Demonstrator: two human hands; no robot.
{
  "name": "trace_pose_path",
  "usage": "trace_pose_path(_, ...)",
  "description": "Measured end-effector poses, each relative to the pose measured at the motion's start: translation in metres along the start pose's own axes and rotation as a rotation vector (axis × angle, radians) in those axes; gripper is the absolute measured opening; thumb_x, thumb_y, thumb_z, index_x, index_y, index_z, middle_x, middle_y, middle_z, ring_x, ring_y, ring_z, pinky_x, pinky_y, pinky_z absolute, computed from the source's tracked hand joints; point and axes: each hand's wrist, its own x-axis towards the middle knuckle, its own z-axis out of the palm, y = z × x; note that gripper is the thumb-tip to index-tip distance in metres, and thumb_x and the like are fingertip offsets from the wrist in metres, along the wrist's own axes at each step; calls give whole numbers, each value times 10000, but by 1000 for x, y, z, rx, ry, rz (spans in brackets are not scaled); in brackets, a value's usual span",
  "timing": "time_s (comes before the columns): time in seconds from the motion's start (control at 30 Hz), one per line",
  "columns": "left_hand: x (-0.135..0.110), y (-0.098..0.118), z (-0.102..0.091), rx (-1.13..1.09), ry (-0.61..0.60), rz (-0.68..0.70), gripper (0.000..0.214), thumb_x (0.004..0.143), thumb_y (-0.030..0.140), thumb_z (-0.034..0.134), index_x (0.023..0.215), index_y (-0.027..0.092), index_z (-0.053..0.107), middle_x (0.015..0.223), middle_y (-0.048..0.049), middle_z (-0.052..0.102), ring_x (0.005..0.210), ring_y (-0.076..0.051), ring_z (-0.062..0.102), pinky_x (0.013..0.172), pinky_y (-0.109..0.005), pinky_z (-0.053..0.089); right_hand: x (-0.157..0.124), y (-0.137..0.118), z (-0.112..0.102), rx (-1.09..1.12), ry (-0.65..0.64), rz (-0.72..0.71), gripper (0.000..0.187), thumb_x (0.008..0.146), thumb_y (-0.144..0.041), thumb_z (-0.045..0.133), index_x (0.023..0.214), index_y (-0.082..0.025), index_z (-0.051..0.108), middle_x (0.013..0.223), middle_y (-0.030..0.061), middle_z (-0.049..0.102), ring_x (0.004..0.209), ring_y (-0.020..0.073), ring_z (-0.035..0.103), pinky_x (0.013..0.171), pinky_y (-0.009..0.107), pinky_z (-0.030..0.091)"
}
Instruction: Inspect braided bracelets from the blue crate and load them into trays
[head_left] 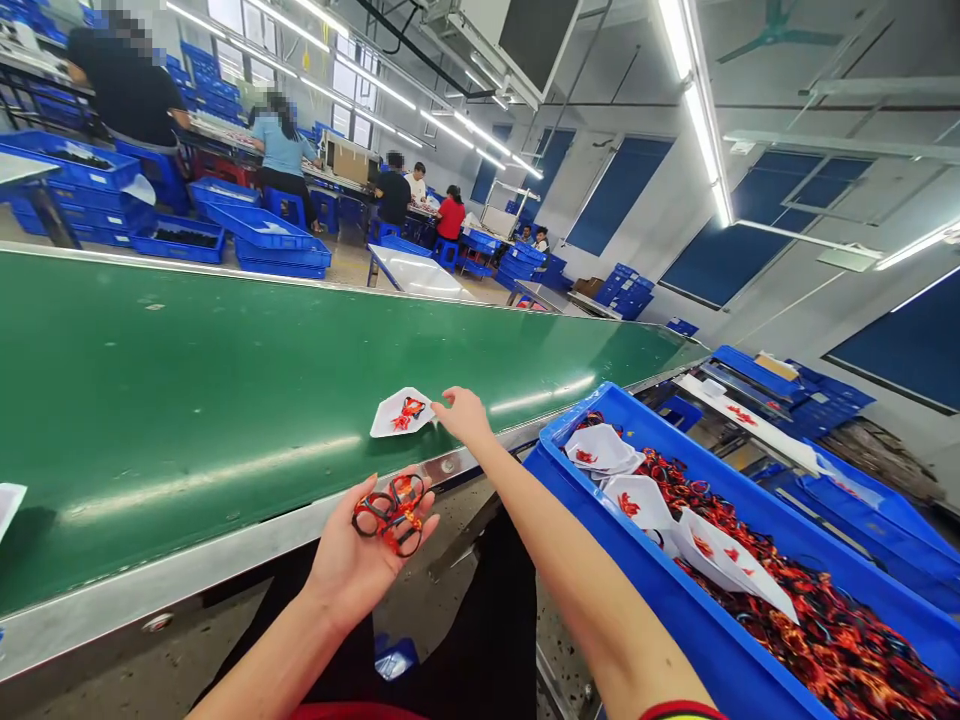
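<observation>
**Left hand** [371, 560]: palm up, fingers lightly curled, cradling a loose bundle of red-and-black cords [394, 512] with orange print; not clenched.

**Right hand** [465, 418]: open, fingers spread, reaching out over the belt's near edge. Its fingertips [442, 402] sit at the tip of a white paper sheet with a red print [401, 413]; at this angle, touching or just short of it is hard to say.

**Sheet position:** flat on the green conveyor belt [225, 400], just inside the steel side rail [225, 530], between the hand and the long open run of belt to the left.

**Right of the rail:** a blue plastic crate [585, 425], its corner near the rail, with a strip of concrete floor [450, 590] in the gap below. Inside, a heap of tangled printed cords [817, 630] fills the crate up to its rim, with white printed sheets [630, 500] lying on top.

**Beyond:** further stacked blue crates [795, 395] past the belt's far end; seated co-workers [394, 190] well apart down the room.
</observation>
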Motion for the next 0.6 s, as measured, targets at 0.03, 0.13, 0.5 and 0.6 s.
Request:
trace_pose_path(0.03,0,0,0,0,-3,2,325,836,283,520,1094,114,623,1104,-153,653,939,-265,649,834,-439,528,-11,-4,-6,-20,22,-46,206,798,-259,614,977,-159,619,964,58,634,871,161,594,766,281,451)
trace_pose_path(0.13,3,-2,0,18,6,19,297,837,280,514,1042,105,639,1067,-153,667,937,-277,648,798,-436,540,-54,-15,-18,-51,-35,-179,150,798,-312,585,869,-204,661,831,10,655,791,144,592,718,247,422)
trace_pose_path(0.5,0,-18,0,49,-3,20,211,823,248,534,931,122,663,711,-61,680,553,-172,619,465,-285,501,-139,6,-5,311,-322,-122,210,809,-346,553,706,-176,624,609,-9,573,528,100,509,477,201,357)
trace_pose_path(0.6,-3,-17,1,61,2,-11,287,837,275,506,1031,113,642,965,-138,694,806,-262,670,632,-380,557,-140,17,-15,649,-373,27,245,795,-389,588,714,-158,583,561,-44,480,425,45,362,385,153,241)
